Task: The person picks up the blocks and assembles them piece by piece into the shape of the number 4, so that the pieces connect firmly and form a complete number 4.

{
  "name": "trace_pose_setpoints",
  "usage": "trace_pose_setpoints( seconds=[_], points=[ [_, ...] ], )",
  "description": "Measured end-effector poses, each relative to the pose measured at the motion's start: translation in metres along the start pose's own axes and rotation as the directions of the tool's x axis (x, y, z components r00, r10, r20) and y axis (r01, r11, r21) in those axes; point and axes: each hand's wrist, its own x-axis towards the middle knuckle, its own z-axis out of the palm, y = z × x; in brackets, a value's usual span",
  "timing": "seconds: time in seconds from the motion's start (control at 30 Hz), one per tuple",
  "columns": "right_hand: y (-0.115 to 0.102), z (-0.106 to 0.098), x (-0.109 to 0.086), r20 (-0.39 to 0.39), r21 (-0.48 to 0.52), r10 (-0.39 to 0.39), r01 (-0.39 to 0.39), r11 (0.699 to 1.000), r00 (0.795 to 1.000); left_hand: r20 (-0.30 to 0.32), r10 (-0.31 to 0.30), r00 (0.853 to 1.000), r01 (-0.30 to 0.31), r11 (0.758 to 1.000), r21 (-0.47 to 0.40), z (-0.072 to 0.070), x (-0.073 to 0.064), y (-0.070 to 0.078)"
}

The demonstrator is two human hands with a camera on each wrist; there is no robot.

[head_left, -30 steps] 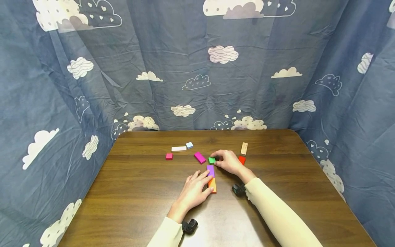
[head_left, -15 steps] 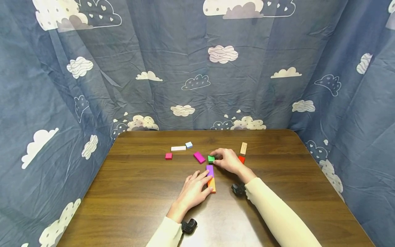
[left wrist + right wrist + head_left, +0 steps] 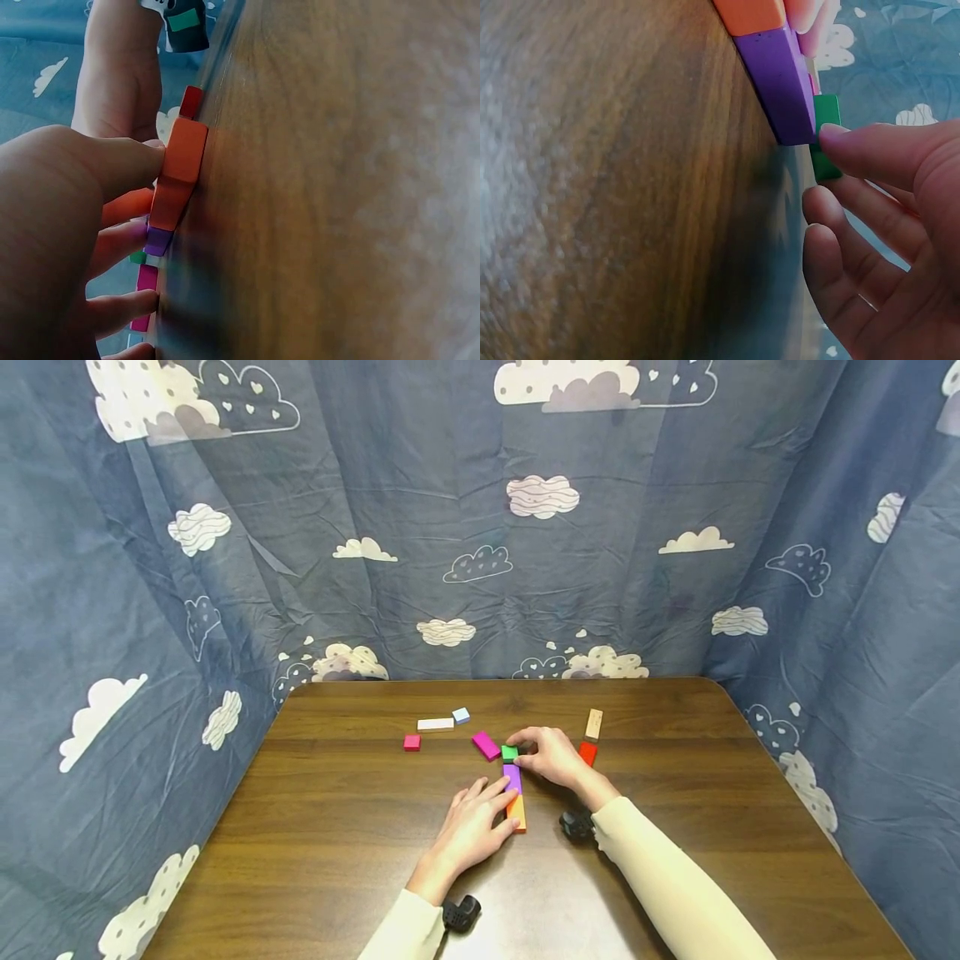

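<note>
Slightly left of the table's middle, a purple block (image 3: 512,775) and an orange block (image 3: 516,814) lie end to end in a line. My left hand (image 3: 471,827) rests on these two with fairly straight fingers; the thumb touches the orange block (image 3: 185,150). Just past the far end of the purple block (image 3: 776,82), my right hand (image 3: 551,756) pinches a small green block (image 3: 510,753) between thumb and index finger. In the right wrist view the green block (image 3: 826,135) sits close by the purple end; whether they touch I cannot tell.
Beyond the left hand lie a magenta block (image 3: 486,745), a small crimson block (image 3: 412,742), a white block (image 3: 436,724) and a light blue block (image 3: 461,715). A red block (image 3: 588,752) and a plain wooden block (image 3: 594,724) stand right of the right hand. A curtain (image 3: 450,585) hangs behind.
My right hand has shifted the green block slightly left and nearer, into line with the purple block's far end. The left hand has stayed in place.
</note>
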Motion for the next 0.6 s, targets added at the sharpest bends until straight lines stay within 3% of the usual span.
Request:
trace_pose_setpoints(
  seconds=[0.6],
  points=[
    [0.0049,0.0017,0.0011,0.04,0.064,0.012,-0.014,0.998,0.999,-0.008,-0.01,1.0,0.01,1.0,0.002,-0.0029,0.0002,0.0015]
  ],
)
